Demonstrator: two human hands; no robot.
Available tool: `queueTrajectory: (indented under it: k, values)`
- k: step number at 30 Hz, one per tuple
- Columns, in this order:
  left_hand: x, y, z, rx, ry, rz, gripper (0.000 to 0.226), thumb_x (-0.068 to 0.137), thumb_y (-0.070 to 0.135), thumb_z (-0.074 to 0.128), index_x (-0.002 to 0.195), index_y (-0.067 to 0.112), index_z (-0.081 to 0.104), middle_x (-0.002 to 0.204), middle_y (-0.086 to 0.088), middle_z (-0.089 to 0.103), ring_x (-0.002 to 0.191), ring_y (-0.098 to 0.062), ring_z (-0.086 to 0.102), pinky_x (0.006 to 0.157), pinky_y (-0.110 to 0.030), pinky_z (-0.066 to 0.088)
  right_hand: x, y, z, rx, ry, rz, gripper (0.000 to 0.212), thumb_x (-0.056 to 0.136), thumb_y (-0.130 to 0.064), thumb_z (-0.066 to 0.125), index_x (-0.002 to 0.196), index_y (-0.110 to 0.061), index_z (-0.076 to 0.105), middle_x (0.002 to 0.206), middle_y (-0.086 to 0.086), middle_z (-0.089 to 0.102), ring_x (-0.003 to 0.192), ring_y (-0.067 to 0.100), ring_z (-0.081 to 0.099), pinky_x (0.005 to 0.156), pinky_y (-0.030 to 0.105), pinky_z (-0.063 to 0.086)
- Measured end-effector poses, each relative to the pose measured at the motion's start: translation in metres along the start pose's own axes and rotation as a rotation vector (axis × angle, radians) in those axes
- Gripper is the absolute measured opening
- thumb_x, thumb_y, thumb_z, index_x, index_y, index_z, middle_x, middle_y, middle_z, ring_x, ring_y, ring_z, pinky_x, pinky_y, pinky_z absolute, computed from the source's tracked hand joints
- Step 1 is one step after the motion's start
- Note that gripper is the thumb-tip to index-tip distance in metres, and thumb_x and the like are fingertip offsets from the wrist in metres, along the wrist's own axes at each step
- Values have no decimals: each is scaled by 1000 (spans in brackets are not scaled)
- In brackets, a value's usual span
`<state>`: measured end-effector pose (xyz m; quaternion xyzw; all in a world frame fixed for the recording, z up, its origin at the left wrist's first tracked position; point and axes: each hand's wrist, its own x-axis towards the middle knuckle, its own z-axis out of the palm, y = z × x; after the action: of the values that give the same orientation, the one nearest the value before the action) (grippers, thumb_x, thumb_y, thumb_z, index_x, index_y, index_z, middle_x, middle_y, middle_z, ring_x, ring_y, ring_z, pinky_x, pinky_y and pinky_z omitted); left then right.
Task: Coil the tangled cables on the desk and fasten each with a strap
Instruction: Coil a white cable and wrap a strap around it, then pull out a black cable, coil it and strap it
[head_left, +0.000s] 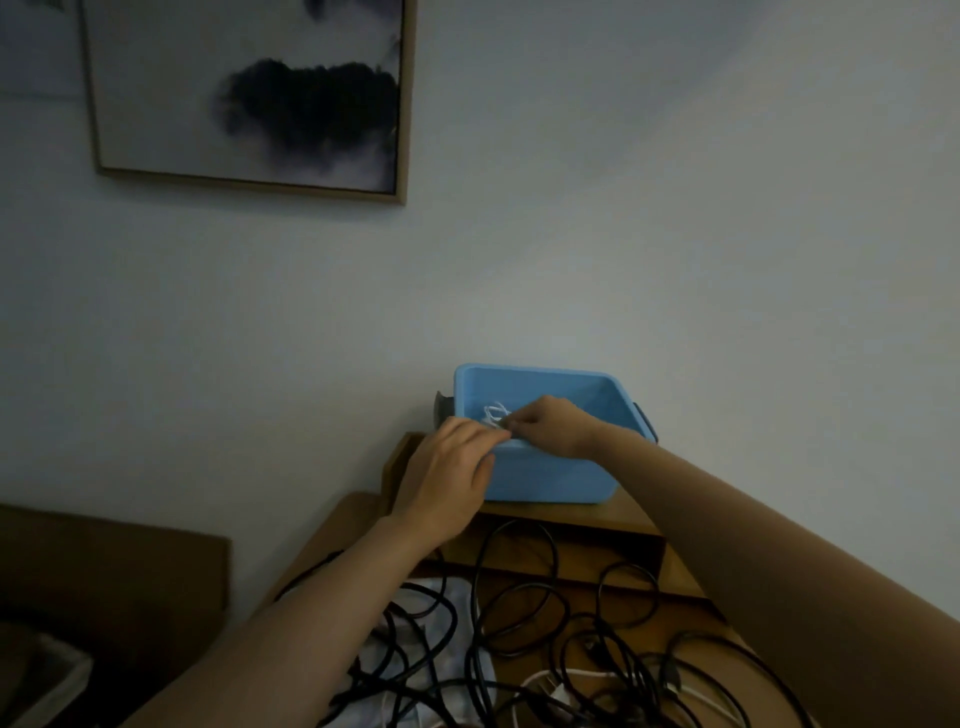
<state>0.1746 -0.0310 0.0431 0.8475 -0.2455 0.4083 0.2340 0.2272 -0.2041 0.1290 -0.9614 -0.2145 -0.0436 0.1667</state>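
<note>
The left grip (447, 478) and right grip (553, 426) pinch a white coil (493, 413) over the bin (550, 480), one cable apparently done, while black cables (519, 623) lie tangled on the tabletop (576, 592).

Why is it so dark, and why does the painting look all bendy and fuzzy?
Head view: the room light is dim, so the tangled black cables nearly melt into the brown wooden desk. Head view: the wide lens bends the edges, so the wooden-framed cloud painting leans. Head view: everything is soft, and the small white loop pinched by the right hand is smeared.
</note>
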Motion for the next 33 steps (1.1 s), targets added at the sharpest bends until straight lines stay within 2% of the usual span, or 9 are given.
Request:
queueTrajectory:
  k: [5,8,12,18,21,24,26,29,33]
  values:
    - [3,-13,1,-13,16,7,35,100,16,48,127,14,69,116,-4,70,111,-21,60,86,-40,55,0,-14,-6,102,-151,-27,37,107,-21,41,140,-18,57,147,6,52,131,22,48,105,31,34]
    - [15,-16,-4,1,-23,-45,33,101,11,51,129,14,69,120,-7,71,115,-26,60,91,-41,52,0,-14,-12,182,-23,-7,37,107,-26,44,140,-17,55,139,9,58,123,21,54,96,28,37]
    - [33,-11,-9,64,-112,-153,40,103,11,48,139,21,62,135,-6,64,126,-27,53,99,-35,42,-16,-3,-17,163,183,-63,31,105,-26,50,129,-13,66,131,9,65,123,25,57,97,29,41]
    - [49,-2,-17,359,-474,-226,71,95,14,49,161,24,23,166,-4,25,150,-26,23,118,-41,28,-75,10,-15,320,387,-108,24,99,-18,62,119,-11,72,118,2,71,111,17,63,77,5,37]
    - [30,17,-17,335,-459,-270,78,94,18,56,162,18,18,169,-6,17,152,-27,16,119,-42,25,-126,17,-3,417,376,-91,18,99,-18,63,112,-14,74,106,-5,70,94,4,61,71,-3,37]
    - [-1,44,-19,153,-228,-298,65,92,18,63,153,15,41,158,-6,39,141,-31,29,114,-34,27,-167,24,10,489,364,-75,13,99,-24,64,106,-22,75,101,-14,71,92,-5,61,77,5,43]
    - [-30,69,-21,14,-214,-260,46,91,16,67,136,20,61,143,-2,55,131,-28,40,104,-23,26,-200,32,28,548,341,-38,13,99,-26,65,105,-23,76,98,-15,72,92,-3,64,78,13,47]
    - [-77,98,-22,-158,-415,-174,26,93,21,70,117,28,73,127,8,65,124,-17,46,103,-28,34,-242,46,60,594,290,-3,12,98,-25,67,105,-23,76,95,-11,75,90,-1,68,79,16,53]
    - [-135,114,-23,-141,-705,-185,42,94,41,68,135,35,61,142,12,53,134,-13,34,106,-33,37,-278,79,110,291,192,118,15,94,-32,68,110,-32,68,105,-10,68,101,15,62,85,35,51]
